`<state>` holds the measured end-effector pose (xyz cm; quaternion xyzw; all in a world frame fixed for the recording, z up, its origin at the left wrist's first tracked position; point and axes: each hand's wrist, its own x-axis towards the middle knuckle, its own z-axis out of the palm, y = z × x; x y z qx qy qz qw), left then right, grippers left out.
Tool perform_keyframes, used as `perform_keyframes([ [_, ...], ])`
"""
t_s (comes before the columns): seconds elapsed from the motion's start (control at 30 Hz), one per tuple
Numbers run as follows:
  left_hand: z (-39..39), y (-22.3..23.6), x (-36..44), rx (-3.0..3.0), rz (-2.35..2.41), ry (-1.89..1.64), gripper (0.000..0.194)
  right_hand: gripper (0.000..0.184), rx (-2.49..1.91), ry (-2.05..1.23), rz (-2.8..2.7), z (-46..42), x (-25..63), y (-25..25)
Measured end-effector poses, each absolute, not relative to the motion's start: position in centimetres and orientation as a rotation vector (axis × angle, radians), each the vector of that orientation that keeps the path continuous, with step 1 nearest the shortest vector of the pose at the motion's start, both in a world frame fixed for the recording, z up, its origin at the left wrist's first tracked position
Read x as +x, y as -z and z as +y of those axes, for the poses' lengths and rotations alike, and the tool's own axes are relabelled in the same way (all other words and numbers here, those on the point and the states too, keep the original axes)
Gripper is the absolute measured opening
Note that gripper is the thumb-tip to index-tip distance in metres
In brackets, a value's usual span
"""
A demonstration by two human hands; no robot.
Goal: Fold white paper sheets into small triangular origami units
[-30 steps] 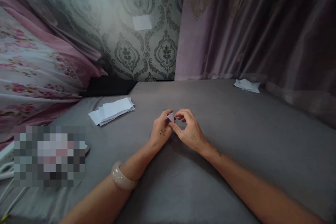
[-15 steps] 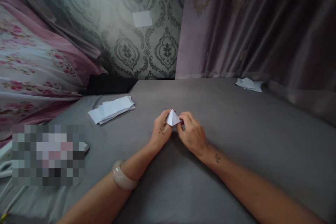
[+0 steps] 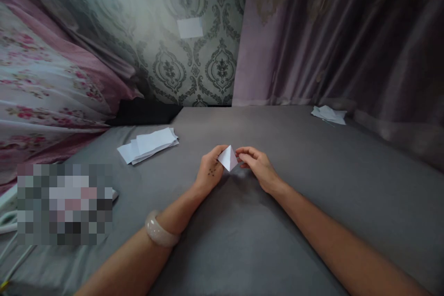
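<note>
Two hands (image 3: 210, 169); at their fingers (image 3: 248, 150), one folded paper (image 3: 228, 159). Left of the fingers, one stack of papers (image 3: 154, 142), too overlapped to count, one black cloth (image 3: 145, 112), one bangle (image 3: 151, 227). Beyond them, one wall sheet (image 3: 190, 27); far right, one paper heap (image 3: 328, 113).

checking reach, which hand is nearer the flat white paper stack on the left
Left. The left hand is right of the white paper stack; the right hand, farther right.

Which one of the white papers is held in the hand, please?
The small folded paper with pointed corners, held in the left hand. The overlapping sheets at left and the paper pile at far right lie on the gray cloth.
</note>
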<state>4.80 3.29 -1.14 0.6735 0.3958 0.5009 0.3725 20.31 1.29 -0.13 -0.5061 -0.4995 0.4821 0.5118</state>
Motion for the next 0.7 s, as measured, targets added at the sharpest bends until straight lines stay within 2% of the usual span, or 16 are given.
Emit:
perform_keyframes([
  [0.17, 2.7, 0.9, 5.0, 1.66, 0.934, -1.182, 0.047, 0.03, -1.116, -1.314, -1.135, 1.2, 20.6, -0.2],
  [0.47, 3.0, 1.0, 5.2, 1.618, 0.827, -1.091, 0.043, 0.024, -1.073, -1.39, -1.074, 1.6, 21.0, 0.1],
  [0.7, 3.1, 0.5, 4.9, 1.306, 0.616, -0.84, 0.061, 0.026, -1.154, -1.429, -1.005, 2.3, 22.3, 0.2],
])
